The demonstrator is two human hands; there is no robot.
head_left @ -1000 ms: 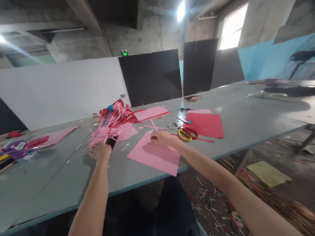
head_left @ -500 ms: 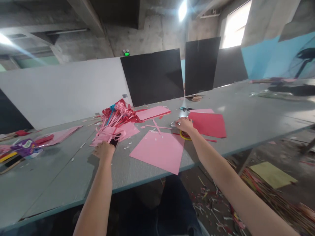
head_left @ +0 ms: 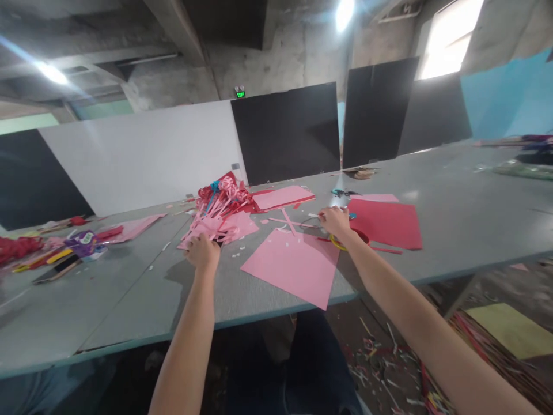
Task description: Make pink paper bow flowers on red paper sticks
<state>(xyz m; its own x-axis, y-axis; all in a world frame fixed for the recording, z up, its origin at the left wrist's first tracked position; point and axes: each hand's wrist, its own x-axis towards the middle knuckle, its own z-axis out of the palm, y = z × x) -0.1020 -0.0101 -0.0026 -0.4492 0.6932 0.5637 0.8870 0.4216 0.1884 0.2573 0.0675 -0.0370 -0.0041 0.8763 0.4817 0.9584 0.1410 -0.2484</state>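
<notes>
Lying right under the right hand (head_left: 334,220), a yellow scissor loop (head_left: 338,244) shows just on the near side of the palm, with a red scissor loop (head_left: 362,235) close to its right. One pair or two: cannot tell. Blades hidden, so the long axis of the scissors stays unread.

Right hand clearly the nearer to the loops; its forearm slants in from the near right. Fingers bunched narrow, pointing far-left. A slim pale piece (head_left: 313,215) juts out sideways at the fingertips, a small blue tip (head_left: 353,215) shows on the other side of the hand; whether these are one tool, and whether it is gripped or only touched, cannot be told.

Left hand (head_left: 202,253) well apart, at the near end of a ribbon bundle (head_left: 216,199). Bundle's long axis runs away from that hand, far and slightly right, to the curled heads. Fingers bent over the loose strips; grip or mere rest, cannot tell.

Between the hands, on their near side: a pink sheet (head_left: 294,268), askew on the bench (head_left: 142,294), its near corner past the edge, neither hand on it. Red sheet (head_left: 386,225) just right of the right hand.
</notes>
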